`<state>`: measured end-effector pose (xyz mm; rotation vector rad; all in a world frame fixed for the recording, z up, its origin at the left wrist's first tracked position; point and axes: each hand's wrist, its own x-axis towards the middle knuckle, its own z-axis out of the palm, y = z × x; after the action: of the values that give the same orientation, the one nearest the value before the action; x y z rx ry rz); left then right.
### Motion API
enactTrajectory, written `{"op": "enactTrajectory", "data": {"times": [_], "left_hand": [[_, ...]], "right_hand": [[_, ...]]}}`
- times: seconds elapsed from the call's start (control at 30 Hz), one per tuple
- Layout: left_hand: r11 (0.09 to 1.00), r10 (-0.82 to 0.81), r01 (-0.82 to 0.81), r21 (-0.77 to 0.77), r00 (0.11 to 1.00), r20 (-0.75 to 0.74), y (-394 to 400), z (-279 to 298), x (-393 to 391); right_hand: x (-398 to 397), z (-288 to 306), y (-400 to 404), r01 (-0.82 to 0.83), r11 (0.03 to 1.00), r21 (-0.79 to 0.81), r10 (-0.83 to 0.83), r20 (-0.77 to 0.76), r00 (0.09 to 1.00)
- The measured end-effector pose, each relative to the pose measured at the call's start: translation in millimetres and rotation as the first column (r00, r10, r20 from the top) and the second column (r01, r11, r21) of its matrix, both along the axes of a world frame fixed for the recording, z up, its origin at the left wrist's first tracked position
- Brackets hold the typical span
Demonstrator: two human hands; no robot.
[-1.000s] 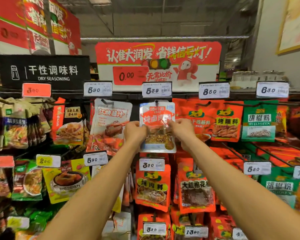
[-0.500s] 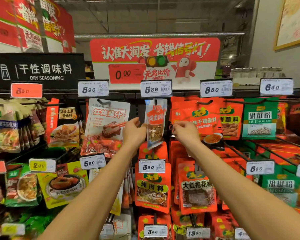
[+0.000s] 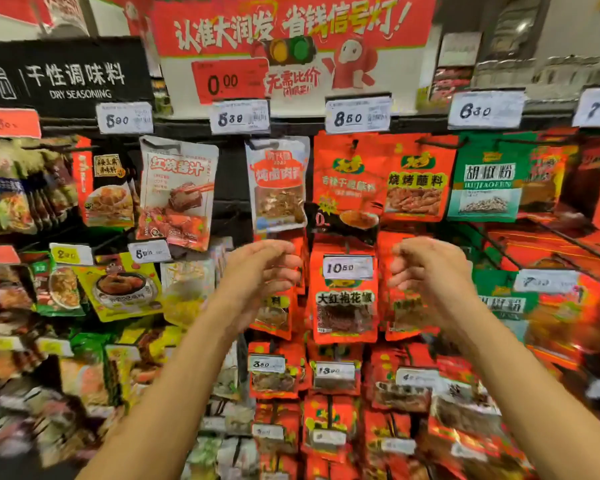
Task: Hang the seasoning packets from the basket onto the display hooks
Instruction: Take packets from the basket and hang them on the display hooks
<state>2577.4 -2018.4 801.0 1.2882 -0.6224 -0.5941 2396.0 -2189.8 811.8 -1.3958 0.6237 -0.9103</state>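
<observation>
You are facing a shop wall of hanging seasoning packs under a black "DRY SEASONING" sign and a red promotional banner, with the edges of the view smeared by blur. At far left hang dark and green packs, then a white pack printed with braised meat beneath a 5.90 price tag. Your left hand sits below the top row, fingers loosely curled and holding nothing, in front of red packs on the second row. Just above it, the pale seasoning packet with a red pot graphic hangs from its display hook under the 5.89 tag, apart from both hands. Right of it hang orange-red packs below an 8.50 tag. Your right hand is level with the left, fingers half curled, empty. Farther right hangs a green pepper pack. The basket is out of view.
</observation>
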Motion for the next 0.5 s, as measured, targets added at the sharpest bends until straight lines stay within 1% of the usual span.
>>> {"op": "enactTrajectory", "data": {"times": [0.13,0.23,0.4,0.5], "left_hand": [[0.99,0.02,-0.012,0.142,0.998,-0.055,-20.6,-54.4,-56.9],[0.959,0.028,0.012,0.282,0.99,-0.139,-34.7,-111.0,-92.4],[0.854,0.08,0.109,0.509,0.939,-0.335,-40.9,-223.6,-135.1],[0.784,0.149,0.161,0.599,0.889,-0.434,-31.0,-298.4,-152.7]], "right_hand": [[-55.0,-58.3,-20.8,-0.032,0.997,0.074,0.039,-0.085,0.996],[-84.3,-120.4,-33.6,-0.038,0.988,0.148,0.069,-0.212,0.975],[-124.9,-243.7,-34.9,0.028,0.937,0.347,0.132,-0.428,0.894],[-146.0,-321.3,-23.7,0.089,0.895,0.437,0.181,-0.538,0.823]]}}
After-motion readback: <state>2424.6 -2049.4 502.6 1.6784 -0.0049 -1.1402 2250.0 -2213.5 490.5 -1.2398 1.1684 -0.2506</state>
